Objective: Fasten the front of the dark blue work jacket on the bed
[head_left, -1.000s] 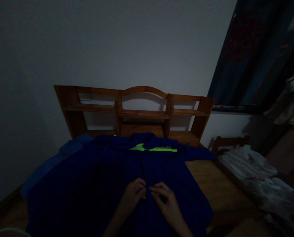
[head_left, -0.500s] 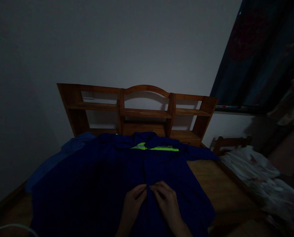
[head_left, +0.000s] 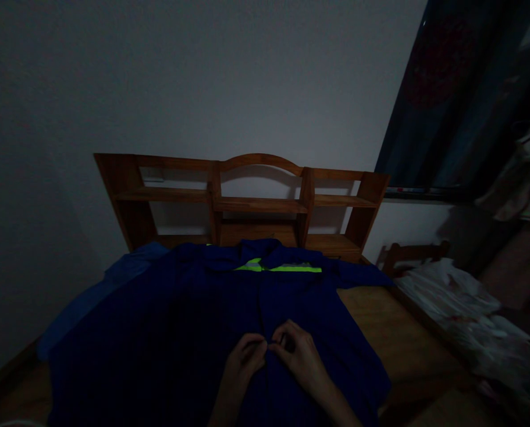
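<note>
A dark blue work jacket with a yellow-green reflective stripe across its chest lies spread on a wooden table, its collar toward the shelf. Both hands are at the middle of its front opening. My left hand pinches the front edge between thumb and fingers. Just to the right, almost touching it, my right hand pinches the same front edge with thumb and forefinger. Any button or fastener between the fingertips is too small and dark to make out.
Behind the jacket a wooden shelf unit stands against the wall. Lighter blue cloth lies at the left. Bare wood of the table shows at the right. Beyond it are white plastic bags beside a wooden chair back.
My right hand has turned, its fingers more curled, and its fingertips have come closer to my left hand's. The jacket has stayed nearly in place; the view has shifted slightly.
</note>
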Demonstrator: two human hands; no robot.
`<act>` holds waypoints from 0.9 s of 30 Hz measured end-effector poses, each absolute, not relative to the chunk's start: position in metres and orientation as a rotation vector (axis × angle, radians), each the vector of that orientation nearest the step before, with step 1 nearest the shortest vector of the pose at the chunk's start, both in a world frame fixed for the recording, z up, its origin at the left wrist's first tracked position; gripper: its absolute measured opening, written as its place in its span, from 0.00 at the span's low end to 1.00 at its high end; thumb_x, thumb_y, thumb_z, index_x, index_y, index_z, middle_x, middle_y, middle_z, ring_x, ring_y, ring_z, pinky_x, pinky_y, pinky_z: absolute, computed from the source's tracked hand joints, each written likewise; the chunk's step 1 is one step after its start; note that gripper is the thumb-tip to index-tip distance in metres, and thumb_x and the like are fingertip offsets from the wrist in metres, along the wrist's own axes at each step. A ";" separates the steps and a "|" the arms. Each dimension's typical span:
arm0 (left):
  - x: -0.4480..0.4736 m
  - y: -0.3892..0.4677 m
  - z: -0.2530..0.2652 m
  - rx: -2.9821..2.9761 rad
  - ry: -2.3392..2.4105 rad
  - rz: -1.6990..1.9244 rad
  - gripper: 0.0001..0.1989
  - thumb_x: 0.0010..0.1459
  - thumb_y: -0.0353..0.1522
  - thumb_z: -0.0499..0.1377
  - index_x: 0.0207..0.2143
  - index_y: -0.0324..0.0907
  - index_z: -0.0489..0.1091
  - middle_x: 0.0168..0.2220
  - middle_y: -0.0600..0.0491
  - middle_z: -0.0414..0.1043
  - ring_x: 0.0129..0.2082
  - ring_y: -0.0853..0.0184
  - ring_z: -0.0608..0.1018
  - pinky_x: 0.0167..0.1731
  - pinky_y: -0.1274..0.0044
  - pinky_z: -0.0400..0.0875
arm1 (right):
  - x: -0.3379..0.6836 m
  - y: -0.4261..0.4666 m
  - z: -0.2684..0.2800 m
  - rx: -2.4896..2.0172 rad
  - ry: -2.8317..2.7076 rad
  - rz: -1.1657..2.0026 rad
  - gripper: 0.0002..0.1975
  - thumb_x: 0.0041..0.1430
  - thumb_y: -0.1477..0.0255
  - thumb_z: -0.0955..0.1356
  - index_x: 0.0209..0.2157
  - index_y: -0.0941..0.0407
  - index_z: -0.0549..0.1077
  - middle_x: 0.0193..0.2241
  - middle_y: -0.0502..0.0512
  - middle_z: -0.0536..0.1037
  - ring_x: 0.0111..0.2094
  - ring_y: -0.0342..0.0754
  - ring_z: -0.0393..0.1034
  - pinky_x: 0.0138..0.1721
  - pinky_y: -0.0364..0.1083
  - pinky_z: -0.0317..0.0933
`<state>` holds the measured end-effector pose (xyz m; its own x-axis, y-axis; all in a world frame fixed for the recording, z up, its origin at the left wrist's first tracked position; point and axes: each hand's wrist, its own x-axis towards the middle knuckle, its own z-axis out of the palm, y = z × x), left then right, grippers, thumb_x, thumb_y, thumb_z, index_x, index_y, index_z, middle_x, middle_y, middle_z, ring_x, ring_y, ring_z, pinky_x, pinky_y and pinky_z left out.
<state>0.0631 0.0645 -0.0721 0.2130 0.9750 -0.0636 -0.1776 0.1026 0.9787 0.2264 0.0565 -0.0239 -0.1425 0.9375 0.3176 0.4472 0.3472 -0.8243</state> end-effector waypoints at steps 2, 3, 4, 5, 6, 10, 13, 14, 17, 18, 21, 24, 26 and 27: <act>0.064 0.067 -0.076 1.085 0.957 1.091 0.15 0.51 0.41 0.60 0.37 0.40 0.66 0.31 0.53 0.69 0.33 0.70 0.72 0.34 0.80 0.67 | 0.226 0.056 -0.023 -1.250 -1.809 0.677 0.03 0.54 0.76 0.67 0.32 0.56 0.69 0.30 0.48 0.69 0.29 0.40 0.65 0.31 0.39 0.57; 0.064 0.068 -0.078 1.083 0.961 1.089 0.15 0.51 0.41 0.60 0.36 0.40 0.66 0.30 0.53 0.69 0.32 0.70 0.72 0.33 0.81 0.67 | 0.225 0.056 -0.023 -1.259 -1.844 0.653 0.03 0.54 0.77 0.67 0.32 0.56 0.69 0.30 0.48 0.69 0.29 0.40 0.65 0.31 0.39 0.57; 0.065 0.070 -0.079 1.083 0.970 1.085 0.15 0.51 0.41 0.61 0.35 0.40 0.65 0.29 0.54 0.68 0.31 0.71 0.71 0.31 0.81 0.66 | 0.225 0.055 -0.022 -1.268 -1.878 0.624 0.04 0.54 0.78 0.66 0.32 0.56 0.68 0.31 0.48 0.69 0.30 0.41 0.65 0.32 0.40 0.57; 0.065 0.071 -0.081 1.086 0.976 1.084 0.15 0.50 0.41 0.61 0.35 0.39 0.65 0.28 0.54 0.68 0.30 0.72 0.71 0.30 0.82 0.65 | 0.225 0.054 -0.022 -1.275 -1.914 0.593 0.04 0.55 0.78 0.66 0.33 0.56 0.68 0.32 0.49 0.69 0.31 0.41 0.65 0.32 0.40 0.57; 0.065 0.073 -0.082 1.087 0.977 1.086 0.15 0.50 0.40 0.61 0.35 0.39 0.65 0.27 0.54 0.67 0.28 0.73 0.70 0.28 0.83 0.64 | 0.224 0.052 -0.021 -1.282 -1.952 0.561 0.05 0.55 0.79 0.65 0.34 0.55 0.68 0.33 0.49 0.69 0.32 0.42 0.66 0.33 0.40 0.57; 0.067 0.076 -0.084 1.058 0.934 1.088 0.15 0.49 0.39 0.62 0.33 0.39 0.64 0.27 0.55 0.67 0.26 0.74 0.69 0.26 0.83 0.62 | 0.224 0.045 -0.015 -1.326 -2.094 0.438 0.07 0.57 0.78 0.63 0.38 0.55 0.66 0.36 0.51 0.69 0.36 0.44 0.66 0.36 0.42 0.58; 0.067 0.076 -0.083 1.007 0.898 1.085 0.15 0.47 0.38 0.63 0.31 0.39 0.63 0.26 0.55 0.66 0.26 0.74 0.68 0.27 0.83 0.62 | 0.224 0.042 -0.012 -1.331 -2.133 0.411 0.06 0.59 0.76 0.62 0.39 0.54 0.66 0.38 0.51 0.69 0.39 0.45 0.65 0.38 0.42 0.58; 0.067 0.075 -0.082 0.999 0.892 1.087 0.14 0.47 0.37 0.63 0.31 0.39 0.63 0.26 0.55 0.66 0.26 0.74 0.68 0.27 0.83 0.62 | 0.224 0.042 -0.011 -1.322 -2.131 0.417 0.06 0.60 0.76 0.61 0.39 0.54 0.66 0.37 0.51 0.69 0.39 0.45 0.65 0.38 0.42 0.58; 0.066 0.075 -0.082 1.053 0.916 1.096 0.13 0.47 0.36 0.62 0.31 0.39 0.63 0.25 0.56 0.65 0.25 0.74 0.67 0.26 0.83 0.60 | 0.223 0.043 -0.013 -1.286 -2.094 0.463 0.06 0.62 0.76 0.59 0.37 0.54 0.66 0.35 0.50 0.69 0.36 0.44 0.65 0.39 0.42 0.57; 0.066 0.075 -0.083 1.083 0.933 1.100 0.13 0.47 0.35 0.62 0.31 0.39 0.63 0.25 0.56 0.65 0.25 0.74 0.67 0.26 0.83 0.60 | 0.223 0.044 -0.014 -1.278 -2.071 0.476 0.07 0.62 0.76 0.59 0.37 0.54 0.66 0.35 0.50 0.69 0.36 0.43 0.65 0.39 0.42 0.57; 0.066 0.075 -0.083 1.152 0.982 1.105 0.13 0.49 0.38 0.61 0.32 0.39 0.62 0.26 0.56 0.65 0.27 0.73 0.68 0.28 0.82 0.61 | 0.222 0.046 -0.016 -1.279 -1.977 0.512 0.06 0.62 0.75 0.59 0.36 0.55 0.66 0.34 0.50 0.69 0.36 0.43 0.65 0.39 0.42 0.56; 0.066 0.073 -0.081 1.225 1.051 1.094 0.14 0.51 0.40 0.59 0.32 0.40 0.62 0.27 0.55 0.65 0.28 0.71 0.68 0.29 0.81 0.62 | 0.223 0.051 -0.020 -1.275 -1.838 0.610 0.07 0.62 0.74 0.59 0.33 0.56 0.67 0.33 0.50 0.70 0.35 0.43 0.66 0.38 0.42 0.56; 0.066 0.071 -0.078 1.297 1.096 1.089 0.14 0.52 0.41 0.58 0.32 0.40 0.62 0.26 0.55 0.64 0.27 0.71 0.67 0.28 0.81 0.61 | 0.223 0.056 -0.025 -1.261 -1.730 0.760 0.07 0.61 0.72 0.60 0.32 0.57 0.68 0.31 0.51 0.70 0.33 0.42 0.65 0.35 0.41 0.57; 0.067 0.070 -0.077 1.328 1.111 1.093 0.14 0.53 0.41 0.57 0.32 0.40 0.62 0.26 0.56 0.63 0.26 0.71 0.67 0.27 0.81 0.60 | 0.224 0.060 -0.029 -1.255 -1.666 0.865 0.08 0.59 0.70 0.62 0.30 0.58 0.68 0.28 0.51 0.70 0.30 0.42 0.65 0.31 0.40 0.57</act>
